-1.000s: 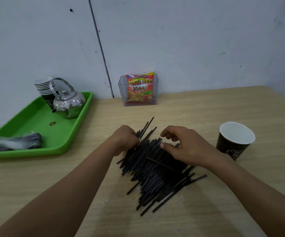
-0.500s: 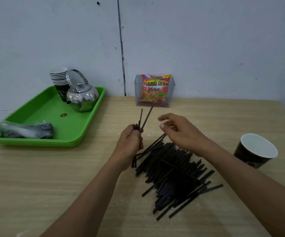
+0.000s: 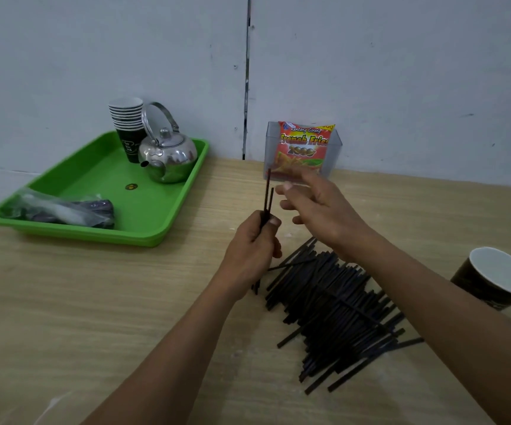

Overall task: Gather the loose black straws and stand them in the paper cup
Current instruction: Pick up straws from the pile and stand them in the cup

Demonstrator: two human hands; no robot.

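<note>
The wooden table (image 3: 94,302) carries every item; positions below are given relative to the pile of black straws (image 3: 334,308), which lies flat on the table surface.

The green tray (image 3: 119,234) sits well to the left of the pile and farther back, against the wall. On it stand a steel kettle (image 3: 168,154) and, touching the kettle's left side, a stack of paper cups (image 3: 127,124); a plastic-wrapped bundle (image 3: 64,210) lies at the tray's near left corner.

A clear box (image 3: 334,148) holding a red snack packet (image 3: 305,148) stands behind the pile, at the wall.

The paper cup (image 3: 499,277) stands upright to the right of the pile, apart from it, mouth open and with no straws visible inside.

The left hand (image 3: 254,250) is just left of the pile's far end, raised above the table, fist clenched around a few held straws (image 3: 268,194) that point upward.

The right hand (image 3: 318,210) hovers above the pile's far end, fingers spread apart and holding nothing, its fingertips near the held straws.
</note>
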